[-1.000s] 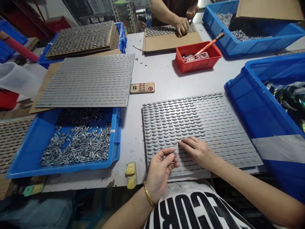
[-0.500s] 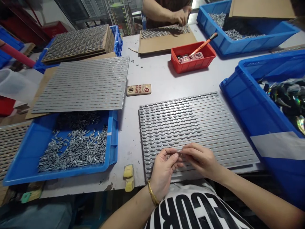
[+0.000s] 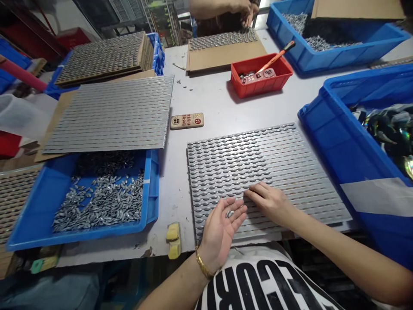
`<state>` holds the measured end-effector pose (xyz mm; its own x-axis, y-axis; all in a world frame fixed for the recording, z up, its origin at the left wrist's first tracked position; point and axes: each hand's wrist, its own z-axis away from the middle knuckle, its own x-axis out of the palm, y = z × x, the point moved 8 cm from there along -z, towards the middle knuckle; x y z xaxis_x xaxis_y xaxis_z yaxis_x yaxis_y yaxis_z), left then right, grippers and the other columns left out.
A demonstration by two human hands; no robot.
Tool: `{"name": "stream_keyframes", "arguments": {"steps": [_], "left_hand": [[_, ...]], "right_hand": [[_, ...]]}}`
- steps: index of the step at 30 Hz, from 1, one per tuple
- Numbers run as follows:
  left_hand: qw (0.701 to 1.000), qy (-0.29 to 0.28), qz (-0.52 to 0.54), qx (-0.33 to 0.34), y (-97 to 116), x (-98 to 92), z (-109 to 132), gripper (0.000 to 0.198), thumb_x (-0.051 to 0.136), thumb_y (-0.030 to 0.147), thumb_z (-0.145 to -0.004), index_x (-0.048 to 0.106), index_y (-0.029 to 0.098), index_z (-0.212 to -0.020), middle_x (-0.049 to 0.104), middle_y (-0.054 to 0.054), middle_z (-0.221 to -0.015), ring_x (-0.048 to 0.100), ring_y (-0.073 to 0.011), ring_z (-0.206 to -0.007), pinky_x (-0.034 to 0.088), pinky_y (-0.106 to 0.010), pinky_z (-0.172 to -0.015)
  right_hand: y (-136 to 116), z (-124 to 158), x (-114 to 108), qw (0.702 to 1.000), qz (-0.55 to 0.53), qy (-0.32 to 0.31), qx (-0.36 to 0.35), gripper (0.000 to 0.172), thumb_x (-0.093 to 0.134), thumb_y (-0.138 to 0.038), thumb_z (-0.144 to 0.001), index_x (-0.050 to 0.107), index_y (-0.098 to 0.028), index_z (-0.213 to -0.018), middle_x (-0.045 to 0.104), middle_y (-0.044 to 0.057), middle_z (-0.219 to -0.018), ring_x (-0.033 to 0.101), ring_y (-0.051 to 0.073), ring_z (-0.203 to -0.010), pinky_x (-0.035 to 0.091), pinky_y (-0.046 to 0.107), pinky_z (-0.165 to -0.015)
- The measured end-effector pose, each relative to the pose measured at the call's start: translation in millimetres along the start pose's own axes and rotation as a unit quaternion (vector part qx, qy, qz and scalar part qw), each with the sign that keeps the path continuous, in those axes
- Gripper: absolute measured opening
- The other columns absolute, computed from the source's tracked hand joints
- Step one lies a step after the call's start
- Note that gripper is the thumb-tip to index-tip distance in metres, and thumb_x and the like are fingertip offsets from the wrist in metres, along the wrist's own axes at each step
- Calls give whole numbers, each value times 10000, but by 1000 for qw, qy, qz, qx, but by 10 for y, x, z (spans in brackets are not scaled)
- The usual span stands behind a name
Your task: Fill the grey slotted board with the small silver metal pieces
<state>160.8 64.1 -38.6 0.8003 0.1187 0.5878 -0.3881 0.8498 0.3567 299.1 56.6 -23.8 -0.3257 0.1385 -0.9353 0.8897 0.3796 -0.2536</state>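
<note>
My left hand [image 3: 222,228] is cupped palm up over the near edge of a grey slotted board [image 3: 303,172], holding a few small grey leaf-shaped metal pieces [image 3: 229,213] in its palm. My right hand [image 3: 271,202] is closed, with its fingertips pressed down on the board at the end of a row of the same pieces. A piece at those fingertips is mostly hidden. Rows of pieces [image 3: 226,159] cover the board's left part, while bare slots show on its right.
At the left, a blue bin [image 3: 151,202] of loose pieces stands partly under another slotted board [image 3: 112,114]. A blue crate [image 3: 325,112] borders the right. Beyond are a red tray [image 3: 258,84], a phone-like case [image 3: 187,121], a yellow block [image 3: 173,241] and a co-worker's hands [image 3: 247,10].
My hands have come apart. The left has opened into a cup showing pieces in its palm, and the right has moved slightly up onto the board. The co-worker's hands have also moved.
</note>
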Motion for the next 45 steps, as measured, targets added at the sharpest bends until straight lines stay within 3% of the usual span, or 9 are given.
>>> {"name": "stream_keyframes", "arguments": {"steps": [7, 12, 17, 20, 25, 32, 37, 42, 45], "left_hand": [[999, -34, 22, -6, -29, 135, -69, 464, 479, 503, -887, 558, 130, -1151, 609, -155, -1196, 590, -237, -1106, 463, -350, -970], [999, -22, 16, -28, -128, 198, -82, 505, 479, 528, -878, 547, 134, -1186, 628, -134, -1140, 583, -231, -1107, 478, -325, -929], [998, -55, -6, -8, -103, 244, -50, 255, 549, 260, -871, 583, 125, -1085, 639, -140, -1143, 579, -244, -1135, 456, -367, -981], [999, -38, -34, -6, -86, 173, -29, 259, 554, 60, -798, 587, 126, -1047, 645, -151, -1154, 598, -245, -1126, 431, -384, -1023], [997, 1, -81, -2, -49, 68, -10, 238, 633, 87, -786, 576, 148, -1008, 631, -152, -1206, 601, -247, -1133, 439, -370, -1027], [996, -6, -88, -24, -115, 65, -8, 181, 596, 234, -858, 544, 142, -1005, 644, -175, -1180, 648, -243, -1047, 499, -352, -927], [994, -1, -103, -23, -117, 53, -12, 217, 621, 330, -840, 552, 148, -937, 704, -140, -951, 689, -206, -849, 531, -311, -773], [990, -2, -141, 5, -71, 61, -37, 294, 684, 389, -778, 647, 121, -893, 626, -34, -680, 566, -99, -567, 466, -226, -569], [990, 9, -139, 27, -46, 40, -59, 315, 732, 371, -731, 693, 115, -910, 594, -16, -669, 527, -84, -580, 452, -218, -578]], "right_hand": [[-406, -165, -339, 991, -114, 60, -22, 321, 553, -148, -871, 575, -171, -1190, 619, 116, -1108, 551, 205, -894, 493, 339, -730], [-642, -225, -291, 989, -137, 19, -61, 253, 505, -102, -883, 617, -169, -1100, 642, 92, -897, 540, 195, -762, 476, 342, -662], [-357, -70, -324, 977, -208, 37, 15, 345, 455, -111, -900, 559, -210, -1214, 619, 79, -932, 562, 173, -788, 493, 308, -659], [-65, 69, -348, 955, -277, 43, 98, 249, 458, -142, -917, 592, -211, -1116, 612, 70, -931, 593, 166, -831, 506, 292, -691], [330, 249, -231, 920, -301, 52, 247, 97, 521, -197, -900, 607, -214, -941, 654, 27, -844, 622, 158, -752, 507, 271, -646], [320, 151, -116, 957, -199, 84, 192, 129, 491, -186, -919, 614, -204, -956, 638, 44, -838, 604, 168, -766, 492, 291, -666], [331, 143, -93, 977, -120, 60, 165, 155, 473, -190, -927, 621, -202, -973, 613, 52, -842, 589, 167, -758, 475, 282, -662], [272, 118, -94, 987, -60, 31, 145, 196, 448, -138, -912, 633, -200, -898, 593, 53, -831, 564, 156, -756, 434, 251, -636], [248, 97, -93, 989, -36, 29, 140, 200, 455, -111, -888, 628, -197, -834, 578, 49, -797, 542, 150, -736, 412, 240, -619]]}}
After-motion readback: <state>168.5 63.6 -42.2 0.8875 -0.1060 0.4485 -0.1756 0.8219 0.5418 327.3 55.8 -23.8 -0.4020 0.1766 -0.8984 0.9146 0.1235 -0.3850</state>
